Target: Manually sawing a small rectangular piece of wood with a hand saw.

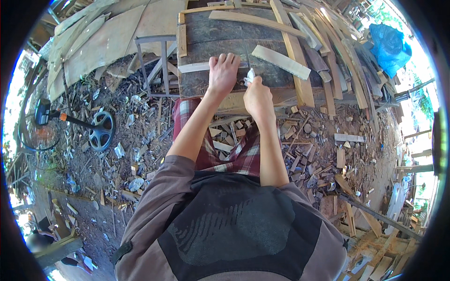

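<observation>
Shirt (229, 229) cut off below. Bench (211, 42), near edge: left hand (224, 72) over pale strip (192, 67), can't tell if gripping; right hand (258, 95) closed round half-hidden white object (251, 75).

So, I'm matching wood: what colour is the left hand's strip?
The strip is whitish, clearest in head view.

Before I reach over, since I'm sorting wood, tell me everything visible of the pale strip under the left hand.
The pale strip is narrow and looks like bare wood. It lies crosswise on the dark bench, its left end near the bench's left edge. The left hand rests on and hides its middle; what seems its right end shows beyond, near the right hand.
</observation>
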